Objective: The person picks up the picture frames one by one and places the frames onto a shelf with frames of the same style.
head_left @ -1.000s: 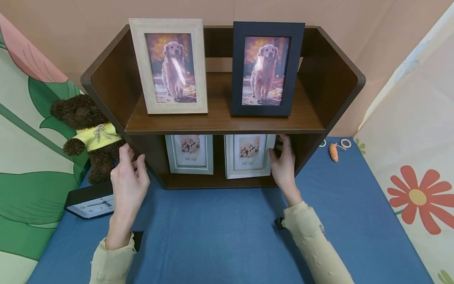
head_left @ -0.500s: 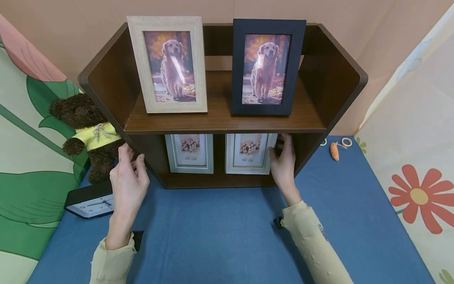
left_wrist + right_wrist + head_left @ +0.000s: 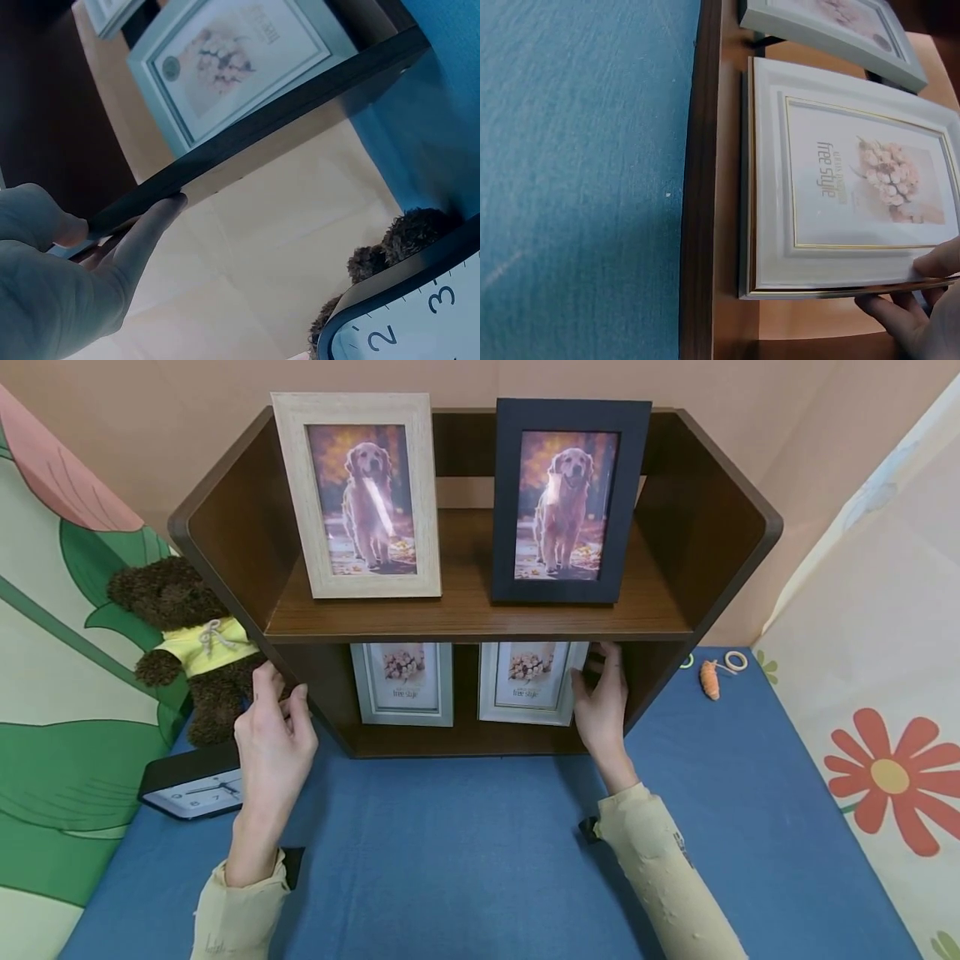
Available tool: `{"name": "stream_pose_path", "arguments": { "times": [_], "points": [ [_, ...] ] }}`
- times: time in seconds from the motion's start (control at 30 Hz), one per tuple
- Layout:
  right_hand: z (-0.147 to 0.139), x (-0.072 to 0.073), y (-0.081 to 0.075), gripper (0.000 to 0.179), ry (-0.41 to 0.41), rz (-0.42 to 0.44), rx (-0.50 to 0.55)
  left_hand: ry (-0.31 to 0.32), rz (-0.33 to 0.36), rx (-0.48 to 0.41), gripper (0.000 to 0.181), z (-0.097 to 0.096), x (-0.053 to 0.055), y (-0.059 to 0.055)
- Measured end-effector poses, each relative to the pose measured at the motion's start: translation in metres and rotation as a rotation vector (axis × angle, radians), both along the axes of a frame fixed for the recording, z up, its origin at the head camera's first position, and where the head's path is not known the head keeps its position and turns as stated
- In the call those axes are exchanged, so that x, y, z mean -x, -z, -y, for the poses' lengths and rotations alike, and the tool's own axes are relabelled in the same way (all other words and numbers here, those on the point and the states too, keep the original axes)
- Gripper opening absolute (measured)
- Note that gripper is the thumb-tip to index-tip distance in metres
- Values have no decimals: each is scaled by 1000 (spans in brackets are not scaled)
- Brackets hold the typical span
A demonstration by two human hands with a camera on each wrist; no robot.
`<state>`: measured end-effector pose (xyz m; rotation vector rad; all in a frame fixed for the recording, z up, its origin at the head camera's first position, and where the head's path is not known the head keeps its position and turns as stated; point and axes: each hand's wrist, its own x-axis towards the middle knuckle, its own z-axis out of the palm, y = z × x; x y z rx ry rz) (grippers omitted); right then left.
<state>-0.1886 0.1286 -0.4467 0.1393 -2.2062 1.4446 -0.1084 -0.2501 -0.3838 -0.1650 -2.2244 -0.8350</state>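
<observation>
A dark brown two-tier shelf [image 3: 480,625] stands on a blue cloth. My left hand [image 3: 276,739] grips the front edge of its left side panel [image 3: 247,135], thumb on one face and fingers on the other. On the lower tier, my right hand [image 3: 602,706] pinches the right edge of a white picture frame [image 3: 772,180] with gold trim, thumb in front and fingers behind. A pale blue-green picture frame [image 3: 402,717] stands to its left. Above, a cream picture frame [image 3: 298,502] and a navy picture frame [image 3: 633,502], both with dog photos, stand on the upper tier.
Left of the shelf, a brown teddy bear [image 3: 210,652] in a yellow top leans behind a black desk clock [image 3: 191,789]. A small orange carrot-shaped toy [image 3: 709,680] and a pale ring [image 3: 736,661] lie to the right. Walls stand behind and on both sides.
The white picture frame in my right hand has moved slightly back, its lower edge now deeper on the lower tier. My left hand has kept its grip on the side panel.
</observation>
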Motion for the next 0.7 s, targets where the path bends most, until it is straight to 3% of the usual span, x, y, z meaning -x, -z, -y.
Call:
{"name": "stream_pose_path", "arguments": {
  "times": [0.43,0.57,0.7],
  "points": [
    [0,-2,0,48,-8,12,-9,-7,3,8,29,0,0,-1],
    [1,-7,1,48,9,-42,-12,-6,1,9,29,1,0,0],
    [1,-23,-5,51,20,-134,-64,-6,-4,12,30,1,1,1]
  ]
}}
